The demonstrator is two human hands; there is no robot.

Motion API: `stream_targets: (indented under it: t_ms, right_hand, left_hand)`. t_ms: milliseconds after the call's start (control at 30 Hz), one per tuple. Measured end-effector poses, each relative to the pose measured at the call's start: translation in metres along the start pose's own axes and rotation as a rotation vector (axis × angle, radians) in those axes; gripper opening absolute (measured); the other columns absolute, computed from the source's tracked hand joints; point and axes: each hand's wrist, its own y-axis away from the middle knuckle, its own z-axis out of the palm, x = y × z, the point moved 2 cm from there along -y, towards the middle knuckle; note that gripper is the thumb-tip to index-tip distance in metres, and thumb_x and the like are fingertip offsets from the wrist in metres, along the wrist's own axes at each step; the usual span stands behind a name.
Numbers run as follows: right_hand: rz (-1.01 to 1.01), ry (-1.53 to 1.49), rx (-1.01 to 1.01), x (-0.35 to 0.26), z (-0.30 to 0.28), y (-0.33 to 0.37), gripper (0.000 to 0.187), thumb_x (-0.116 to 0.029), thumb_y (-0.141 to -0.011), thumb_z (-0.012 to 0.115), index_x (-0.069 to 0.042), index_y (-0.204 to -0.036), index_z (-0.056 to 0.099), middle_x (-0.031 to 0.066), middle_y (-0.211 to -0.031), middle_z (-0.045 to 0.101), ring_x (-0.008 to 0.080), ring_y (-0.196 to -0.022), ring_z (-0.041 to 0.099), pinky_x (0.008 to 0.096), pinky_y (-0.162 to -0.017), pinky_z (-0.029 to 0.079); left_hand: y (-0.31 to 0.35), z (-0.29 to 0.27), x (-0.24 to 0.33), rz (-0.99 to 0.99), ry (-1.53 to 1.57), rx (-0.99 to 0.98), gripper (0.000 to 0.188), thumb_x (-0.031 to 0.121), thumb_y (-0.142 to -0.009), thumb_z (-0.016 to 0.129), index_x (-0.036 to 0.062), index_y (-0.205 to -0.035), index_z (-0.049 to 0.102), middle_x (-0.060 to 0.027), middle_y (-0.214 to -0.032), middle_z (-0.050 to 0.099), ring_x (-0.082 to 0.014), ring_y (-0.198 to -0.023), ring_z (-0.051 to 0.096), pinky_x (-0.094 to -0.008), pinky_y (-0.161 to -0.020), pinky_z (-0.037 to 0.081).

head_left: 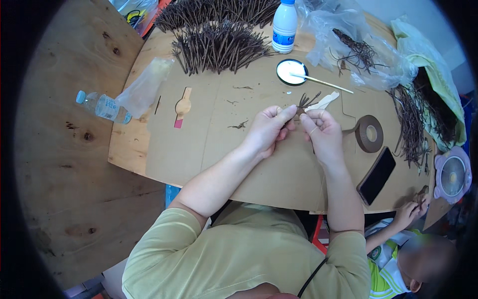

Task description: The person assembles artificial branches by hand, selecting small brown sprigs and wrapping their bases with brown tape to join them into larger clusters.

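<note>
Near the middle of the cardboard, my left hand (271, 130) pinches the base of a small dark brown branched stem (304, 101). My right hand (323, 133) is closed at the same spot, thumb and fingertips pressed close to the stem's lower end. Fingers hide most of that lower end. Just beyond the fingertips lies a pale, flat, paddle-shaped piece (326, 100). To the right of my right hand is a roll of brown tape (368, 133), its loose strip reaching toward that hand. A round black-rimmed dish (292, 72) of white paste has a thin stick (328, 84) across it.
Piled brown stems (219, 47) lie at the back, beside a white bottle (285, 27). A clear bottle (105, 107) lies left. Right are a phone (376, 175), loose stems (411, 124), plastic bags (343, 30) and a small purple fan (452, 174). Another person's hands (413, 207) work at lower right.
</note>
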Motion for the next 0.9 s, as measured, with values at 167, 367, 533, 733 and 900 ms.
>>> stream_targets:
  t_ms: [167, 367, 533, 733, 900]
  right_hand:
    - [0.015, -0.161, -0.037, 0.000, -0.002, -0.001, 0.012, -0.010, -0.082, 0.057, -0.003, -0.092, 0.057, -0.0037, -0.069, 0.053, 0.0000, -0.050, 0.036, 0.0154, -0.044, 0.026]
    - [0.094, -0.380, -0.136, 0.001, -0.002, -0.003, 0.019, -0.006, -0.081, 0.056, -0.003, -0.100, 0.057, -0.0060, -0.069, 0.049, 0.0000, -0.054, 0.035, 0.0143, -0.046, 0.025]
    - [0.088, -0.476, -0.258, 0.000, -0.005, -0.003, 0.022, -0.004, -0.080, 0.054, -0.003, -0.102, 0.056, -0.0059, -0.068, 0.046, 0.0015, -0.055, 0.035, 0.0148, -0.048, 0.026]
    - [0.085, -0.539, -0.362, 0.000, -0.009, -0.002, 0.020, -0.005, -0.081, 0.053, -0.002, -0.101, 0.056, -0.0041, -0.070, 0.048, 0.0025, -0.055, 0.036, 0.0150, -0.049, 0.027]
    - [0.064, -0.572, -0.348, 0.001, -0.013, -0.005, 0.016, -0.005, -0.081, 0.055, -0.003, -0.097, 0.054, -0.0022, -0.073, 0.051, 0.0025, -0.056, 0.037, 0.0154, -0.049, 0.028]
  left_hand:
    - [0.001, -0.001, 0.000, -0.141, 0.127, -0.129, 0.020, 0.024, -0.086, 0.054, 0.0080, -0.074, 0.052, -0.0030, -0.059, 0.054, -0.0058, -0.041, 0.038, -0.0177, -0.037, 0.027]
    - [0.004, -0.002, -0.004, -0.404, 0.312, -0.258, 0.020, 0.027, -0.087, 0.052, 0.0086, -0.081, 0.054, -0.0054, -0.059, 0.056, -0.0053, -0.037, 0.034, -0.0176, -0.035, 0.023]
    - [0.007, 0.000, -0.002, -0.506, 0.374, -0.392, 0.025, 0.031, -0.089, 0.047, 0.0079, -0.082, 0.055, -0.0064, -0.061, 0.058, -0.0055, -0.037, 0.033, -0.0175, -0.035, 0.023]
    - [0.007, -0.004, -0.008, -0.594, 0.402, -0.552, 0.030, 0.033, -0.091, 0.043, 0.0063, -0.083, 0.055, -0.0070, -0.067, 0.058, -0.0049, -0.042, 0.033, -0.0175, -0.037, 0.024]
    - [0.007, 0.001, -0.007, -0.486, 0.384, -0.532, 0.023, 0.026, -0.091, 0.044, 0.0043, -0.086, 0.052, -0.0066, -0.074, 0.056, -0.0067, -0.051, 0.044, -0.0182, -0.042, 0.034]
